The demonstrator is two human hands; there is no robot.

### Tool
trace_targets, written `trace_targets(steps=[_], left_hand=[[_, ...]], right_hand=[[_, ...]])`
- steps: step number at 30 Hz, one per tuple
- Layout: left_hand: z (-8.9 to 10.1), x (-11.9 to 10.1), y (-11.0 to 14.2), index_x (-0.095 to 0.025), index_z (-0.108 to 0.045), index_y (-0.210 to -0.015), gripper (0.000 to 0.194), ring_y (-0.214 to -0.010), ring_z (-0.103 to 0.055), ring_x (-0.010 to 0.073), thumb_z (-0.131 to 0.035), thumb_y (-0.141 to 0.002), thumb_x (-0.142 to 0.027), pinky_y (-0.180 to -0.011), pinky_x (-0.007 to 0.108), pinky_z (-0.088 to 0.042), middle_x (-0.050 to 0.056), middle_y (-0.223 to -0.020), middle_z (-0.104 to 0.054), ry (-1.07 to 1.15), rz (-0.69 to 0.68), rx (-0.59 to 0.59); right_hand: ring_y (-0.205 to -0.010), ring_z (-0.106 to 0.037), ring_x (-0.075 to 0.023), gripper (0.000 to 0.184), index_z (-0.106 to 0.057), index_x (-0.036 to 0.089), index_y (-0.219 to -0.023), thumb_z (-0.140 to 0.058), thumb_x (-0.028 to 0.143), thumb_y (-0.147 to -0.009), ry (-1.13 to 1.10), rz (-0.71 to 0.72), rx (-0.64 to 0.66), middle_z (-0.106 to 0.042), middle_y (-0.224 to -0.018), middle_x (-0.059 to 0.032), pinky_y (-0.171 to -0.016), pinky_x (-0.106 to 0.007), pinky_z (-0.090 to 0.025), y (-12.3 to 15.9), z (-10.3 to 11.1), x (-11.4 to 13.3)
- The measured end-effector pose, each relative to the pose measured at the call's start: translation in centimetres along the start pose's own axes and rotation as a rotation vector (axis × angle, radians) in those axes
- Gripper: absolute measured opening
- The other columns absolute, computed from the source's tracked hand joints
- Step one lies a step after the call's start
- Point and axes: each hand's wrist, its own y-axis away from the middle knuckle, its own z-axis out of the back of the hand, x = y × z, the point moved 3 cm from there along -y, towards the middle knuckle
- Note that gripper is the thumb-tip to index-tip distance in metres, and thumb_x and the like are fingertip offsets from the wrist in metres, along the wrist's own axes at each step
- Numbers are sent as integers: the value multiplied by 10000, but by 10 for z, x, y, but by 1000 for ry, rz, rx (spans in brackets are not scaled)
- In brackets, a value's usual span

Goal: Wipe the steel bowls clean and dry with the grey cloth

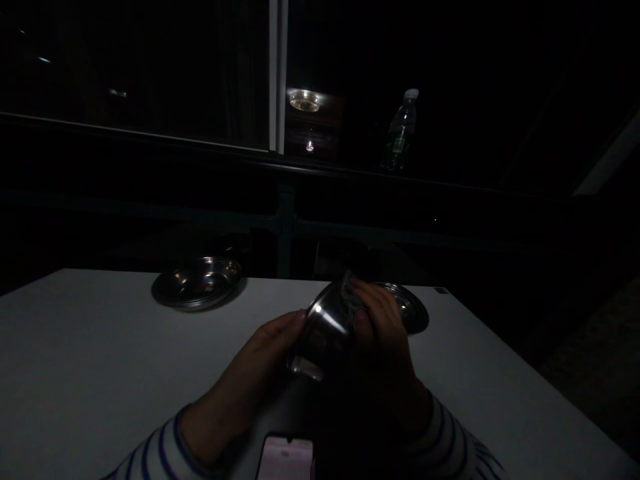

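A shiny metal bowl point(325, 327) is held tilted above the white table, between my two hands. My left hand point(270, 347) grips its left side, thumb along the outside; the other fingers are hidden beneath. My right hand point(383, 320) is closed on a crumpled greyish cloth point(349, 293) and presses it against the bowl's upper right rim. Behind my right hand lies a shallow metal dish point(415, 312), partly covered by the hand. Another wide metal dish point(197, 285) sits near the far edge on the left. The scene is very dark, so fine detail is lost.
The white table point(100, 353) ends at a far edge just behind the dishes. A lit phone point(286, 459) lies at the near edge, below the bowl. Beyond the table, a plastic bottle point(401, 130) stands on a ledge by a dark window with a pale frame point(278, 80).
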Motion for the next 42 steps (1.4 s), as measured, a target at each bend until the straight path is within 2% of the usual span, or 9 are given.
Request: trace_targets(steps=[5,9,12,17,20,26,33,36,42], left_hand=[[0,-1,0,-141,-671,-926,201,-779,-622,182,-587,-776,-245,-762,296,-444,83,-867,-691,7,15,18],[1,1,-1,-128,-665,-798,147,-693,-612,169,-603,-745,-251,-675,276,-454,59,-769,-677,66,-53,-152],[4,2,-1,-132,-638,-715,170,-599,-586,142,-627,-718,-302,-596,256,-448,28,-666,-644,131,-59,-282],[10,5,-1,-138,-613,-653,259,-478,-524,108,-652,-681,-392,-485,224,-406,-12,-529,-577,131,-33,-385],[10,5,0,-145,-598,-605,286,-471,-520,110,-659,-665,-418,-482,227,-415,-13,-520,-584,112,-61,-436],[1,1,2,-136,-609,-567,284,-464,-520,107,-642,-679,-395,-479,217,-416,-2,-510,-600,85,-124,-454],[10,-1,3,-152,-565,-513,318,-391,-446,84,-678,-632,-425,-419,202,-380,-33,-436,-531,40,-156,-491],[11,-1,1,-147,-581,-524,326,-405,-469,92,-671,-635,-440,-420,204,-382,-23,-451,-548,22,-149,-483],[13,1,-1,-127,-635,-573,334,-495,-564,145,-649,-643,-454,-502,242,-437,25,-534,-628,-6,-93,-489]], right_hand=[[-1075,-484,-228,312,-520,130,-1098,-305,187,-879,88,55,36,-576,-1142,-113,-908,-435,-364,0,1,0],[-1070,-473,-244,280,-545,140,-1069,-368,244,-878,136,139,71,-578,-1140,-106,-859,-425,-373,6,-6,11],[-1057,-469,-226,272,-554,156,-1074,-431,275,-862,137,302,117,-603,-1104,-65,-844,-407,-357,16,-15,30],[-1020,-470,-156,248,-560,160,-1075,-423,214,-876,153,489,155,-627,-1049,-11,-841,-353,-335,28,-22,50],[-1022,-475,-186,260,-558,174,-1076,-449,271,-861,149,434,141,-614,-1057,-35,-833,-364,-354,22,-16,40],[-1016,-486,-218,265,-551,147,-1049,-379,240,-869,72,98,49,-575,-1100,-98,-821,-377,-404,4,-5,9],[-986,-485,-164,239,-573,175,-1039,-422,227,-862,138,436,105,-630,-1015,-10,-831,-360,-337,25,-20,53],[-989,-483,-162,247,-569,180,-1053,-436,227,-851,135,444,108,-630,-1022,-8,-830,-346,-337,25,-17,51],[-1047,-480,-219,271,-546,188,-1082,-416,255,-854,-13,44,32,-561,-1128,-81,-860,-388,-397,11,-5,2]])
